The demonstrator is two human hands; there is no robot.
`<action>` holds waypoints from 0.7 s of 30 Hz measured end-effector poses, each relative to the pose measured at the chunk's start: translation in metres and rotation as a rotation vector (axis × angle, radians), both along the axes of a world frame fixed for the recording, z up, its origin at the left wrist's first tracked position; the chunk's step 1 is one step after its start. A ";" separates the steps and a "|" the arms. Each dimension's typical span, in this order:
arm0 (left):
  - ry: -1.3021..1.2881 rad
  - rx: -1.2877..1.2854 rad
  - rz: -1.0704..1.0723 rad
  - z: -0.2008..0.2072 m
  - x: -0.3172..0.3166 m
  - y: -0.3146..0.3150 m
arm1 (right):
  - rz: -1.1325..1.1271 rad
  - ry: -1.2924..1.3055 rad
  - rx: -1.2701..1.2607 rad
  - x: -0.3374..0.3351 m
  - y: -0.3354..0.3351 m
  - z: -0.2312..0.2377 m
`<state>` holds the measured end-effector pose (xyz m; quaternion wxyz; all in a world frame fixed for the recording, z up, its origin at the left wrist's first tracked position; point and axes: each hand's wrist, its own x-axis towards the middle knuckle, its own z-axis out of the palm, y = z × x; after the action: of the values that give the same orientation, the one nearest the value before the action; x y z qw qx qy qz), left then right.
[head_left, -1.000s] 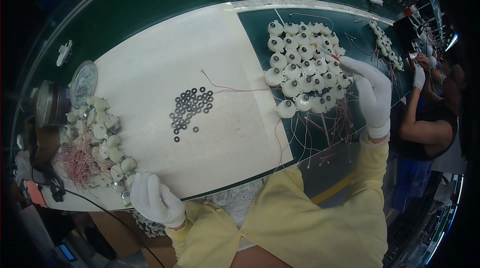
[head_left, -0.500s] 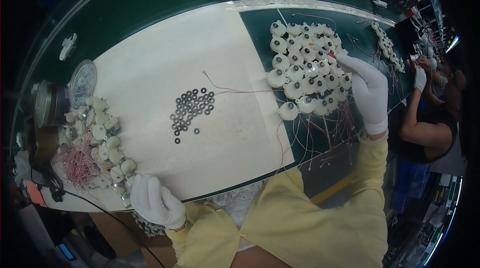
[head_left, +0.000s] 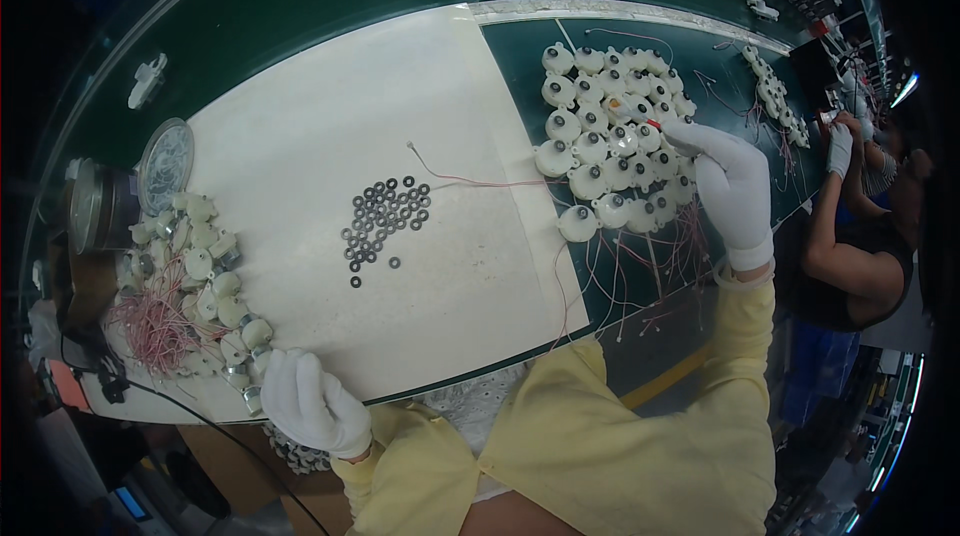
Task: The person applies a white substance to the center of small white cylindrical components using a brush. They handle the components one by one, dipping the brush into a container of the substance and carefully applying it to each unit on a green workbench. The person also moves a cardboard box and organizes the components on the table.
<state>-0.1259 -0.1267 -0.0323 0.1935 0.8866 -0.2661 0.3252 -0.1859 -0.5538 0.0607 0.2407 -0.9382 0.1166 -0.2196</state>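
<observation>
The right hand grasps a slim red-marked tool over round white parts, between the tabletop's far and near edges. The left hand curls at the near edge, its grip impossible to tell.

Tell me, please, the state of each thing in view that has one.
Right hand: gloved, pinching a slim red tool
Left hand: gloved, fingers bent
Right-side white parts: closely grouped, dark centres mostly upward
Left-side white parts: heaped
Left-side pink wires: tangled
Black rings: loosely clustered, lying flat
</observation>
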 end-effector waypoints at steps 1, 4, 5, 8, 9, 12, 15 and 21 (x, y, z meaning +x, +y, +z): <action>0.001 -0.001 -0.003 -0.001 0.001 -0.001 | -0.014 0.016 0.019 -0.003 0.000 0.003; 0.001 0.004 0.019 0.003 -0.002 0.002 | -0.010 0.039 0.058 0.000 0.001 0.009; 0.001 -0.001 0.020 0.003 -0.002 0.001 | -0.010 0.028 0.050 0.000 0.001 0.010; 0.001 -0.011 0.017 0.004 -0.002 0.000 | -0.010 -0.009 0.016 0.004 0.003 0.008; 0.001 -0.012 0.008 0.003 0.000 -0.001 | -0.018 -0.023 0.002 0.004 0.003 0.006; 0.003 -0.013 0.008 0.001 0.000 -0.002 | -0.029 0.027 0.051 0.006 0.004 0.003; 0.002 -0.002 0.015 0.003 -0.001 -0.001 | 0.024 0.032 -0.041 0.005 0.006 0.009; -0.004 0.002 0.011 0.002 -0.001 0.000 | -0.006 0.038 0.017 -0.001 0.008 0.014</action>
<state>-0.1264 -0.1263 -0.0301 0.1901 0.8876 -0.2619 0.3278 -0.1867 -0.5461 0.0751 0.2457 -0.9399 0.1255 -0.2014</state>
